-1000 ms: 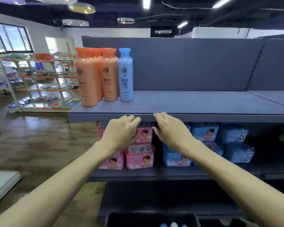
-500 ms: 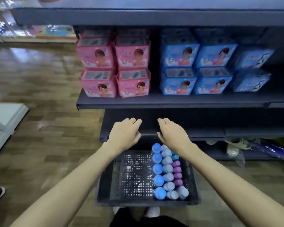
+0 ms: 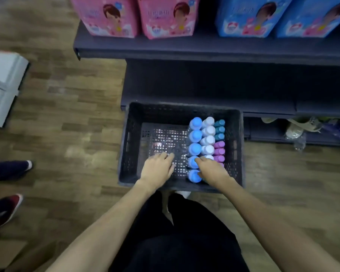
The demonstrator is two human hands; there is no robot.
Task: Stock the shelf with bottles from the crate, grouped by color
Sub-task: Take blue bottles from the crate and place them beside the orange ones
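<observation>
On a wood-look shop floor before dark shelving, a black crate (image 3: 182,146) holds upright bottles (image 3: 195,135) along its right side. The left hand (image 3: 157,169) hovers with fingers loosely apart; the right hand (image 3: 211,169) touches a blue cap, fingers extended. The bottles are probably smooth, rigid plastic, fairly heavy if full; best gripped around the body below the cap.

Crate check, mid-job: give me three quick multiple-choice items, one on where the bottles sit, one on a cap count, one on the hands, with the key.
1. Where in the crate do the bottles stand?
A. right side
B. left side
C. spread all over

2. How many bright blue caps show in the leftmost row?
A. two
B. five
C. eight

3. What is the left hand doing?
A. lifting a purple bottle
B. gripping the crate rim
C. reaching in, holding nothing

Key: 1 A, the rows fill the right side while the left mesh floor is bare. 2 B, five blue caps run front to back. 3 C, its fingers lie over bare mesh; the right hand is at the blue caps.
</observation>
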